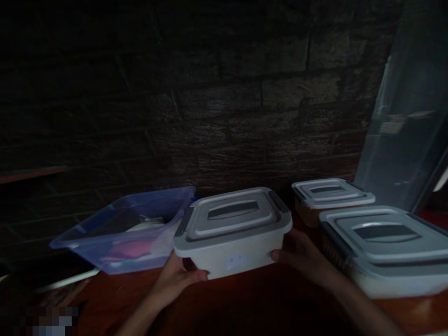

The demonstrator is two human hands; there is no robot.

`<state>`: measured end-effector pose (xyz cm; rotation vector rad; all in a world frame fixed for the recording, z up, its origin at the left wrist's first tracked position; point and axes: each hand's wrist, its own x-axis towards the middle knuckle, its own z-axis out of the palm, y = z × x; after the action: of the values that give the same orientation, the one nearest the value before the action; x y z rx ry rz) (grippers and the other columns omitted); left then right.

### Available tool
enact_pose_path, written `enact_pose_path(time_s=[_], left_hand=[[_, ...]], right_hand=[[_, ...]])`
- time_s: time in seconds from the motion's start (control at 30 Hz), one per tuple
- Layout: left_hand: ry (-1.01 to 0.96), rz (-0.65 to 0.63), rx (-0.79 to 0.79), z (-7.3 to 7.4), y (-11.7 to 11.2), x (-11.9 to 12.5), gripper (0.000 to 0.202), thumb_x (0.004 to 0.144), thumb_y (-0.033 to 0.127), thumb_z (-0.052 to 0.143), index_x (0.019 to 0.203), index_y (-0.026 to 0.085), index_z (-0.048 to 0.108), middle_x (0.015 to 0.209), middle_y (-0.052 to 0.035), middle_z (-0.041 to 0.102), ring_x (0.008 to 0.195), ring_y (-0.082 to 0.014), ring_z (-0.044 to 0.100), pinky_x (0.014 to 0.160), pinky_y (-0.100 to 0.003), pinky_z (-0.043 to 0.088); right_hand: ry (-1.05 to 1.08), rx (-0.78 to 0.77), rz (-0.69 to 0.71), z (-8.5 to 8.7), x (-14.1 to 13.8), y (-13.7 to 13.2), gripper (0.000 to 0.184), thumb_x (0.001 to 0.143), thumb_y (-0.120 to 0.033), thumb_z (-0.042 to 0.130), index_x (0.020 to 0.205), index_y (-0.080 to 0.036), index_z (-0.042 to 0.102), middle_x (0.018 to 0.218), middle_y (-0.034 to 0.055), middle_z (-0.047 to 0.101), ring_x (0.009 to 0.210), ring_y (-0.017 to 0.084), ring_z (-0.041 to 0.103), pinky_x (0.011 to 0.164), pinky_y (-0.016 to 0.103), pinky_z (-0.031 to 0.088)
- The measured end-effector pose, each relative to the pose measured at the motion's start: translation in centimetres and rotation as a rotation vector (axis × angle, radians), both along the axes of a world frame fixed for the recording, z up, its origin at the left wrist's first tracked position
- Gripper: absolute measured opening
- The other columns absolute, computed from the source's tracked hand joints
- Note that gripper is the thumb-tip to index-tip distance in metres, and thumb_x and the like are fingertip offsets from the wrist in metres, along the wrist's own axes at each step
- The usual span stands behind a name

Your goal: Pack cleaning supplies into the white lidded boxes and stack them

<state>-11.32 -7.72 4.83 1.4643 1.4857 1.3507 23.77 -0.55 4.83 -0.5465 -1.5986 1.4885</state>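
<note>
A white lidded storage box (241, 254), with a grey lid handle and grey side clips, is between my two hands at the middle of the view. My left hand (177, 277) grips its lower left side, the thumb on the front wall. On the lower right side my right hand (297, 254) has its thumb against the front and its other fingers hidden behind. The box is slightly tilted, and I cannot tell whether its base touches the wooden table (227, 308). A small pale label (237, 261) is on its front.
Left of the box stands an open translucent blue bin (129, 261) with pink and white things inside. To the right are a large lidded box (395, 261) and a smaller one (332, 193) behind it. A dark brick wall (227, 107) rises behind.
</note>
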Motion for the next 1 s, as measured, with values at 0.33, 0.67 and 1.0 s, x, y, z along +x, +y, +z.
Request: enact_pose_path(time_s=[0.33,0.67,1.0], left_hand=[[0.120,0.162,0.162,5.5,-1.0,1.4,0.054,0.056,0.051,0.090,0.094,0.022,0.064,0.092,-0.0102,0.075,0.110,-0.0437,0.068,0.097,-0.056,0.055],[0.126,-0.085,0.296,13.4,0.6,12.1,0.060,0.068,0.045,0.088,0.118,0.023,0.062,0.127,-0.0114,0.074,0.122,-0.0390,0.067,0.104,-0.056,0.055],[-0.085,-0.388,0.427,13.4,6.4,25.7,0.086,0.070,0.042,0.092,0.143,0.021,0.052,0.149,-0.0175,0.057,0.132,-0.0357,0.060,0.108,-0.053,0.052]], right_hand=[[0.002,0.139,-0.064,6.4,1.3,-3.3,0.048,0.092,-0.036,0.075,0.137,-0.025,0.061,0.140,0.0073,0.067,0.128,0.027,0.064,0.110,0.044,0.051],[-0.035,0.322,-0.251,12.8,9.6,-2.5,0.048,0.089,-0.038,0.078,0.134,-0.028,0.065,0.135,0.0042,0.071,0.124,0.027,0.066,0.108,0.043,0.054],[-0.196,0.227,-0.591,13.5,23.8,-1.4,0.039,0.086,-0.045,0.080,0.118,-0.024,0.072,0.116,0.0070,0.079,0.106,0.031,0.074,0.088,0.041,0.062]])
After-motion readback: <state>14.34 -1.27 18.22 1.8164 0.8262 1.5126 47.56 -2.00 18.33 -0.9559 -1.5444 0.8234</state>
